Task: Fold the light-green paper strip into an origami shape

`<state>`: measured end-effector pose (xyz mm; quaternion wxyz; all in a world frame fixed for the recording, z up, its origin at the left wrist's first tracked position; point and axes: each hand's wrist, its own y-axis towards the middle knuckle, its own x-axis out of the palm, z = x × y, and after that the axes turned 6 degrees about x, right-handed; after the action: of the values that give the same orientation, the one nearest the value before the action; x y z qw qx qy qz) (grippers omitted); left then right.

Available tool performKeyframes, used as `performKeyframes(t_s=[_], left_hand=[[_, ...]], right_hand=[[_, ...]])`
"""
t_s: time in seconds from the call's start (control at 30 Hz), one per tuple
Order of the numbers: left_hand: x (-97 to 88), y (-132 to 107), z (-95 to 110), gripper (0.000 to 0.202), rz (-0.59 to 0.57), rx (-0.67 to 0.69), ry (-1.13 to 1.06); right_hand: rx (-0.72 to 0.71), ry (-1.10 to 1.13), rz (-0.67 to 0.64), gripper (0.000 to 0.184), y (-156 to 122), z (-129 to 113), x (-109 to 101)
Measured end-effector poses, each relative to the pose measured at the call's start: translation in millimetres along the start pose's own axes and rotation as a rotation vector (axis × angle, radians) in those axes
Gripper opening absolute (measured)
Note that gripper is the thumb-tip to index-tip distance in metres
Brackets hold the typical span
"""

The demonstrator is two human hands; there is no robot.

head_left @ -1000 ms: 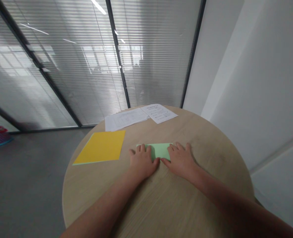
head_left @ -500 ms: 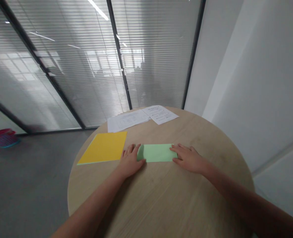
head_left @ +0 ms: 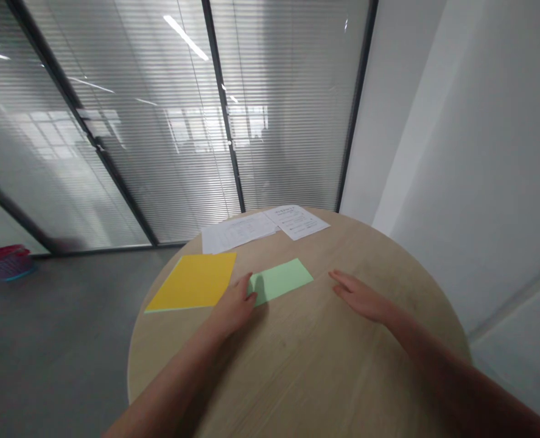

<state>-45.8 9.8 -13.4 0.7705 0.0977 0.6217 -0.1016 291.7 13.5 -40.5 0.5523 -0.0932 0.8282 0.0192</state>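
A light green sheet of paper (head_left: 282, 281), oblong and perhaps folded, is at the middle of the table, turned at a slant. My left hand (head_left: 234, 307) has its left edge between thumb and fingers; the exact grip is partly hidden. To the right of the paper, apart from it, my right hand (head_left: 358, 296) is open with fingers stretched out and nothing in them. A yellow sheet (head_left: 192, 281) lies left of my left hand, with a thin light green edge showing beneath it.
White printed sheets (head_left: 237, 231) lie at the far side of the round wooden table (head_left: 297, 365). A glass partition with blinds (head_left: 288, 152) stands behind, and a white wall (head_left: 489, 152) is on the right. A red and blue basket (head_left: 5, 263) sits on the floor at far left.
My right hand has come off the green paper and moved slightly right. The paper has turned, its right end swinging away from me, with my left hand at its left end.
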Motion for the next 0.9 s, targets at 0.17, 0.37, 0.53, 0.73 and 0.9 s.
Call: performKeyframes(t_s=[0.17, 0.37, 0.53, 0.73, 0.9], left_hand=[[-7.8, 9.6, 25.9, 0.03, -0.046, 0.076, 0.086], [-5.0, 14.8, 57.0, 0.03, -0.085, 0.148, 0.11], [4.8, 12.2, 58.1, 0.052, -0.017, 0.106, 0.101], [7.2, 10.7, 54.2, 0.045, -0.014, 0.106, 0.105], [7.4, 7.2, 55.4, 0.045, -0.005, 0.143, 0.063]], right_hand=[[0.014, -0.073, 0.048, 0.04, 24.3, -24.9, -3.2], [0.106, -0.144, 0.165, 0.044, 38.7, -33.9, 9.8], [0.168, -0.162, 0.228, 0.053, 38.8, -25.1, 18.4], [0.18, -0.133, 0.23, 0.048, 47.6, -21.6, 21.6], [0.191, -0.117, 0.25, 0.054, 48.4, -21.0, 24.3]])
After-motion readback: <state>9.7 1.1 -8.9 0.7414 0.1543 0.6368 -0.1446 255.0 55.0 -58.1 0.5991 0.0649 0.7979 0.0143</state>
